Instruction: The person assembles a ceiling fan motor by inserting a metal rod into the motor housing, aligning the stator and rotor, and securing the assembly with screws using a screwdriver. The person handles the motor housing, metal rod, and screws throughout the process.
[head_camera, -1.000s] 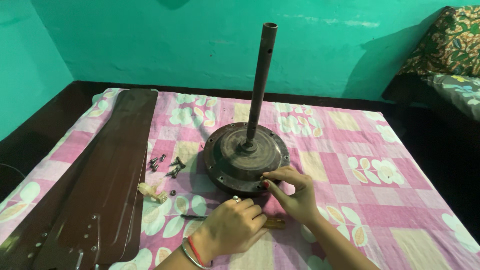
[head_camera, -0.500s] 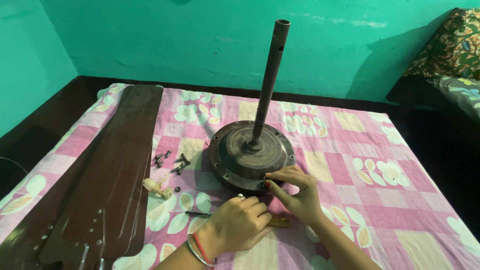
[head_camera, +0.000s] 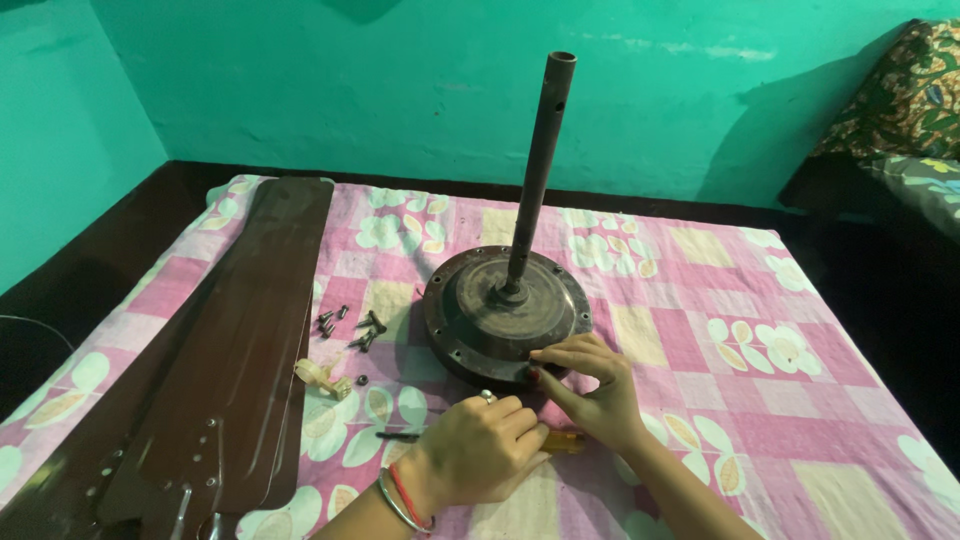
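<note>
A fan motor (head_camera: 505, 318) is seen near the middle of the bed (head_camera: 760, 300), lying flat on a pink checked floral sheet (head_camera: 700, 340), with its down rod (head_camera: 540, 170) standing up, slightly tilted, from the hub. The right hand (head_camera: 590, 385) is laid against the motor's near rim, fingertips (head_camera: 540, 358) touching the edge; whether something small is pinched there cannot be told. The left hand (head_camera: 480, 450) is curled shut on a screwdriver (head_camera: 470, 437), just beside the right hand and near the bed's near edge. A dark shaft is seen sticking out left of the fist, a yellowish handle end out to the right, under the right wrist. A ring and bangles (head_camera: 405, 500) are worn on the left hand and wrist.

Loose screws (head_camera: 350, 328) are scattered on the sheet just left of the motor, between it and the blades. A small pale plastic piece (head_camera: 320, 378) is lying nearer the near edge, touching or just beside the blade edge. Brown fan blades (head_camera: 230, 360) are stacked along the bed's left side, running from the far left corner to the near left corner, with metal brackets (head_camera: 190, 500) at the near end.

A teal wall (head_camera: 300, 90) is seen beyond the far edge. A patterned cushion (head_camera: 900, 100) is seen past the far right corner, well apart from the hands.
</note>
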